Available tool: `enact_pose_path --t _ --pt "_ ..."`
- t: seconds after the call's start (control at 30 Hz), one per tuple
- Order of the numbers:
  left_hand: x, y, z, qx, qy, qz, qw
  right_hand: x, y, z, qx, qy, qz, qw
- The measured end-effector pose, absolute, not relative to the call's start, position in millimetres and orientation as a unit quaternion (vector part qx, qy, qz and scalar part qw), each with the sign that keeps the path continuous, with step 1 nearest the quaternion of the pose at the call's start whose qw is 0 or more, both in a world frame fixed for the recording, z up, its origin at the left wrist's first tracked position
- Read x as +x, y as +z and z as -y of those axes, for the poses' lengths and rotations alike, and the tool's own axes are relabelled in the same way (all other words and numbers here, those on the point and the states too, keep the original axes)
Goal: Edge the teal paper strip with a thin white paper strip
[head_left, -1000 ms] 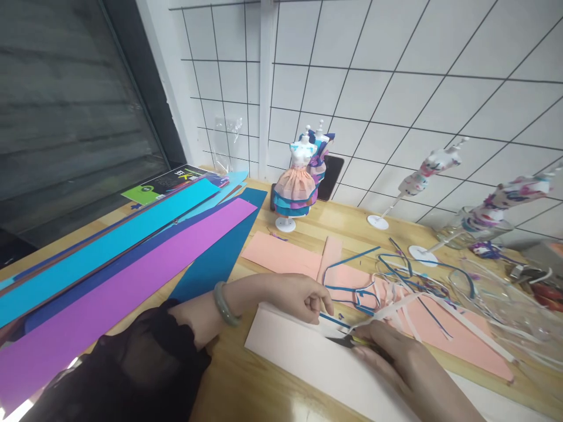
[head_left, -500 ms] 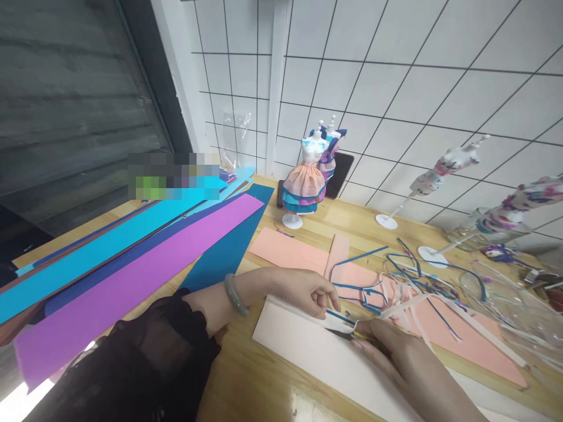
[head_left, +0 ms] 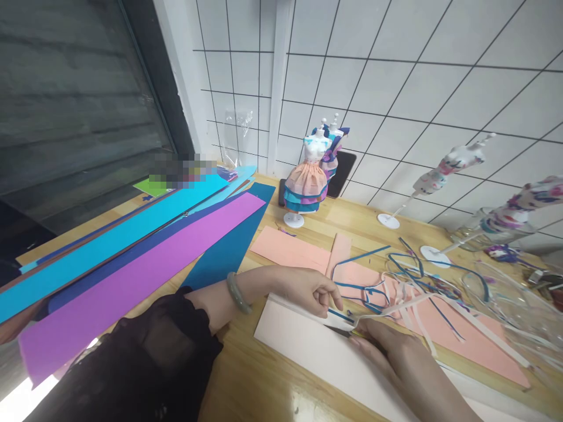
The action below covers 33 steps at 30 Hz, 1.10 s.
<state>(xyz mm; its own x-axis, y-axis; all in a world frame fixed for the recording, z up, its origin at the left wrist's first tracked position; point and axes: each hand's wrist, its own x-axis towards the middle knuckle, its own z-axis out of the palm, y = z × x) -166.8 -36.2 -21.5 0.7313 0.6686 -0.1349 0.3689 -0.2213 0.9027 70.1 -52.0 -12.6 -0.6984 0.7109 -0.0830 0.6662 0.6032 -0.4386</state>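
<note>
A long pale pink sheet (head_left: 316,357) lies on the wooden table in front of me. My left hand (head_left: 314,293), a jade-coloured bangle at its wrist, rests over the sheet's far edge with fingers curled and pinching there. My right hand (head_left: 391,351) is closed around what look like scissors (head_left: 342,332); only a dark blade and a bit of yellow show at the sheet's edge. A narrow pale strip (head_left: 396,309) rises from the blade and loops away to the right over the fingers. The handles are hidden in my palm.
Beyond my hands lie a salmon sheet (head_left: 290,249) and a tangle of blue and pale strips (head_left: 373,296). Purple (head_left: 189,249) and bright blue (head_left: 145,225) sheets cover the left. Dressed mini mannequins (head_left: 308,176) stand at the back; a bare-stand mannequin (head_left: 440,176) leans rightward in view.
Both hands stay almost in place. The view has shifted slightly, and the pale strip by my right hand sits a little differently.
</note>
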Motion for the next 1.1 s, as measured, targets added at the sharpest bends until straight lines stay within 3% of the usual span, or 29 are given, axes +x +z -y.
enact_pose_path --t 1.1 --pt "-165.8 -19.1 36.1 0.738 0.139 -0.347 0.562 72.0 -17.0 54.2 -0.392 0.257 0.879 0.082"
